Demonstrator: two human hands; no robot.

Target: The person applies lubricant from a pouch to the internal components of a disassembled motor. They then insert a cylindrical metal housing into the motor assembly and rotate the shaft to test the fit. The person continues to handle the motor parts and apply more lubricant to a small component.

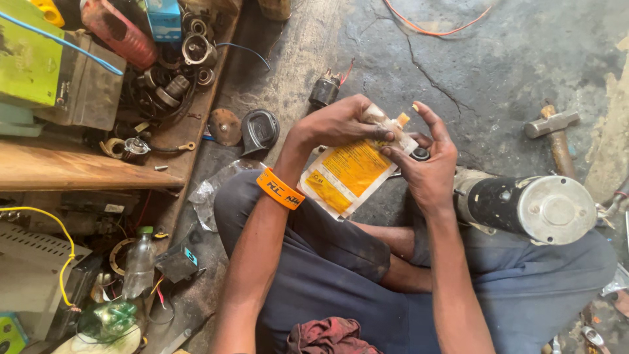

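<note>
Both my hands meet above my lap over a white and orange plastic pouch point(346, 174). My left hand point(341, 122), with an orange wristband point(280, 189) on its wrist, pinches the pouch's top end. My right hand point(427, 164) grips the same top end from the right, index finger raised. A small dark ring point(420, 154) shows between the fingers of my right hand. A black and silver cylindrical motor point(531, 206) lies on my right knee, just right of that hand.
A hammer point(555, 131) lies on the concrete floor at right. A small black part point(324, 90), a round black cover point(259, 130) and a rusty disc point(225, 126) lie ahead. At left, a wooden shelf point(78, 167) carries metal parts; a plastic bottle point(139, 263) stands below.
</note>
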